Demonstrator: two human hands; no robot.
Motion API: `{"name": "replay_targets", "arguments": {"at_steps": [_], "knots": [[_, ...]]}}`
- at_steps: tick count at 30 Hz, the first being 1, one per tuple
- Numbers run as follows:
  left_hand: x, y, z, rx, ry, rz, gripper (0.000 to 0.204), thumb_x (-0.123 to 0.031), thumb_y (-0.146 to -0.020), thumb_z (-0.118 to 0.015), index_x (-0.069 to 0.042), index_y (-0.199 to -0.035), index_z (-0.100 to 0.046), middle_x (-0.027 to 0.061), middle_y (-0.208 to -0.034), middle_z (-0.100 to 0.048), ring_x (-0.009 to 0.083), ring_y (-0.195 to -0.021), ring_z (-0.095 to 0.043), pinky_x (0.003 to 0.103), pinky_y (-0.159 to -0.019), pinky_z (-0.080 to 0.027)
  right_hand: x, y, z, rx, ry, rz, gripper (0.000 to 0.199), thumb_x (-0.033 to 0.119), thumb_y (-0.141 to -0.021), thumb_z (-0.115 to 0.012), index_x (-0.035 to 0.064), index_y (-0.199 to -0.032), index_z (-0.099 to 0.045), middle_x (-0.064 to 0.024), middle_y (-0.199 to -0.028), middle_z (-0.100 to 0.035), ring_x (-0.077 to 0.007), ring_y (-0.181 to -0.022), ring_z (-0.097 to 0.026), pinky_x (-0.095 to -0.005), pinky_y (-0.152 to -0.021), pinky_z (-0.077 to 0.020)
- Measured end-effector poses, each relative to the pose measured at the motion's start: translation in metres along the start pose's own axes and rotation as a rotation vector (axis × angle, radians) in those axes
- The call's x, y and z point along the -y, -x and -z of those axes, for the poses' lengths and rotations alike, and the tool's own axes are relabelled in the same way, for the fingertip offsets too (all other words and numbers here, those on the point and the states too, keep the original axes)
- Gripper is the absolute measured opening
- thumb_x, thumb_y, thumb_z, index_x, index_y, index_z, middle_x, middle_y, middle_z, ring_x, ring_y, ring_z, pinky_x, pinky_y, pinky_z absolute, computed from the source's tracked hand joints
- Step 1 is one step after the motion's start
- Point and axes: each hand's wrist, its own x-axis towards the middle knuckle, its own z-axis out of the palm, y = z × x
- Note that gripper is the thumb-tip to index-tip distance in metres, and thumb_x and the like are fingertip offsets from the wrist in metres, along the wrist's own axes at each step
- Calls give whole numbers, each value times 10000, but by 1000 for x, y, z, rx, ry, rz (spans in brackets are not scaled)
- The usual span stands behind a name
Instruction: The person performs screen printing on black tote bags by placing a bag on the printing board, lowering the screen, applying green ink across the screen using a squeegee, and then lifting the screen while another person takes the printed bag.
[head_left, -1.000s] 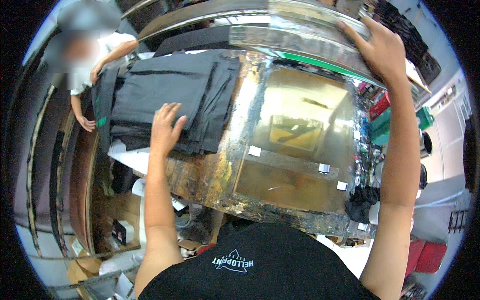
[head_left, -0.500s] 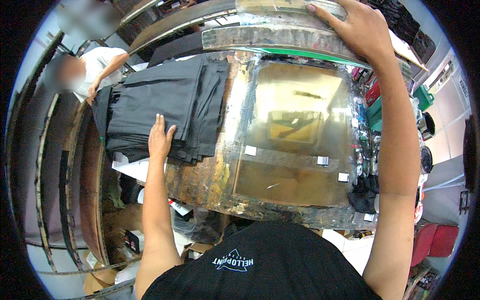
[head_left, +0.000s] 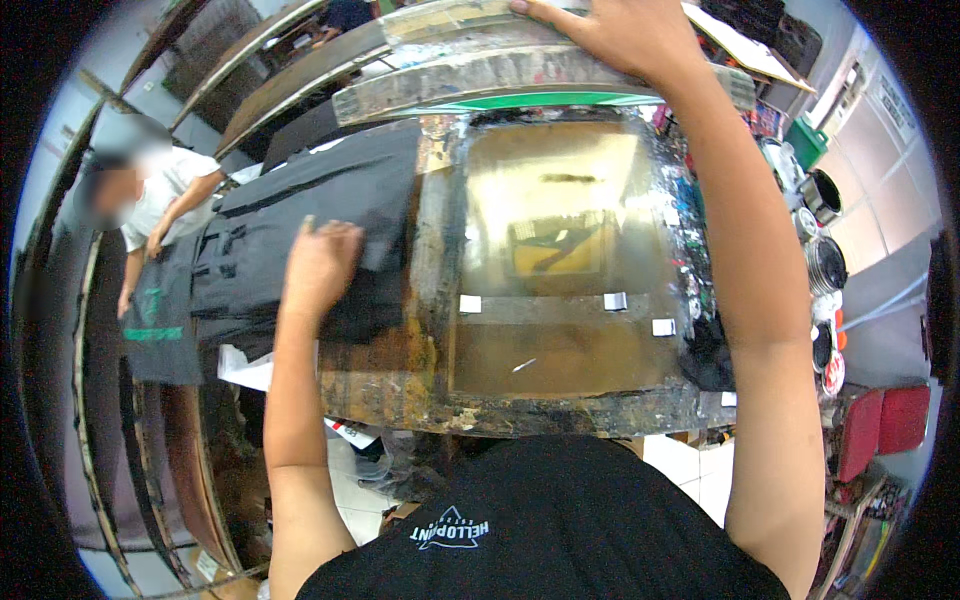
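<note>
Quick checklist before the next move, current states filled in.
1. Right hand on the frame: ok; full grip cannot tell, fingers cut off.
2. Left hand off the black cloth: cannot tell, blurred over it.
3. Cloth smooth: not ok, creases show.
4. Cloth off the shiny board: ok, lies left of it.
5. Co-worker's hands away from the board: ok, far left at the green-printed cloth.

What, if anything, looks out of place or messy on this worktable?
Coloured smears crust the worktable right of the glossy panel, and black material lies bunched there; both look untidy beside the panel's smoother surface.
</note>
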Motion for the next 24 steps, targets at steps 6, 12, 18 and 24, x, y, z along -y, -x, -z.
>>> {"name": "replay_targets", "arguments": {"at_steps": [6, 12, 18, 24], "knots": [[-221, -57, -52, -215, 194, -157, 395, -245, -1080, -412, -63, -933, -731, 188, -989, -750, 355, -953, -722, 656, -1089, -396, 3, -1, 3, 64, -51, 31, 981, 858, -952, -245, -2, -1195, -649, -142, -1058, -717, -216, -960, -673, -515, -1019, -482], [-370, -94, -123, -183, 560, -88, 720, -637, -1041, -350, -68, -1358, -658, 251, -1548, -474, 480, -1470, -375, 755, -1173, -120, 2, 0, 11, 120, -41, 31, 915, 834, -969, -262, 34, -1174, -657, -93, -989, -700, -189, -884, -640, -418, -863, -503], [-334, -119, -87, 14, 767, -48, 699, -663, -990, -479, -74, -1296, -699, 249, -1352, -640, 437, -1292, -571, 595, -1120, -375, 0, -2, 2, 136, -10, 46, 845, 811, -983, -287, 51, -1001, -656, -44, -800, -612, -149, -737, -563, -381, -743, -505], [-216, -219, -158, -180, 418, 479, 668, -618, -967, -565, -17, -1230, -689, 278, -1258, -606, 443, -1181, -550, 585, -1013, -390, -2, -4, 8, 92, -173, 132, 846, 806, -984, -302, 38, -998, -655, -53, -785, -609, -150, -712, -553, -384, -717, -516]]}}
